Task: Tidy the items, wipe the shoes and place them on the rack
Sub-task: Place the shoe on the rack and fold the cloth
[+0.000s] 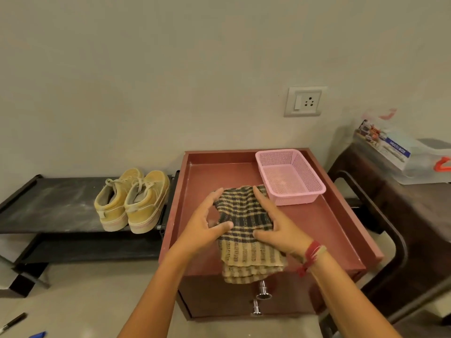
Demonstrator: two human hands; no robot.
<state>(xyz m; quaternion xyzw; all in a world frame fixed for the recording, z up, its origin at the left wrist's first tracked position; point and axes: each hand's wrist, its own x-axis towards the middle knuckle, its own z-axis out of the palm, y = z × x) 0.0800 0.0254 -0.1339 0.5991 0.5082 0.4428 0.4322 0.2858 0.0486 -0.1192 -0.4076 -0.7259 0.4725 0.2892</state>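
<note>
A folded checked cloth [246, 237], brown and beige, lies on the reddish cabinet top [324, 223] with its near end hanging over the front edge. My left hand [207, 223] curls around the cloth's left side, thumb on top. My right hand [271, 223] presses flat on its right side, a red thread band on the wrist. A pair of yellow sneakers [133, 201] stands side by side at the right end of the low black shoe rack [48, 203], heels toward me.
An empty pink mesh basket [290, 176] sits at the cabinet's back right corner. A dark wooden table with a plastic box [402, 157] stands to the right. A marker [13, 323] lies on the floor at the lower left. A wall socket [303, 101] is above.
</note>
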